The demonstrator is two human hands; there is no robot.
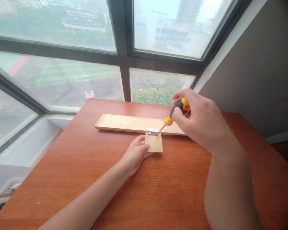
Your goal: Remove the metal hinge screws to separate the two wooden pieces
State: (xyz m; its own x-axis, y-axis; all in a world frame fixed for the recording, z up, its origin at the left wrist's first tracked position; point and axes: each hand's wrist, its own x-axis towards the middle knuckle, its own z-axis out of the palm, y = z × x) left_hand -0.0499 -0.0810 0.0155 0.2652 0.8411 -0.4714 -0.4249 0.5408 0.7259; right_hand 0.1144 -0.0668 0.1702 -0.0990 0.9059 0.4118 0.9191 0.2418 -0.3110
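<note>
My left hand [135, 153] grips a small square wooden board [155, 144] by its left edge, the thumb on top and other fingers partly hidden beneath. A silver metal hinge [153, 131] lies along the far edge of that board. In my right hand [199, 115] is a screwdriver [168, 120] with a yellow and black handle, held at a slant between thumb and fingers. Its shaft points down to the left, and the tip meets the right side of the hinge. Whether a screw sits under the tip is too small to tell.
Behind the small board, a long light wooden plank [127, 123] lies across the reddish-brown table [105, 191]. Dark-framed windows [123, 60] rise beyond the table's far edge. A grey wall [252, 73] stands at the right, and wall sockets [4, 195] show at the lower left.
</note>
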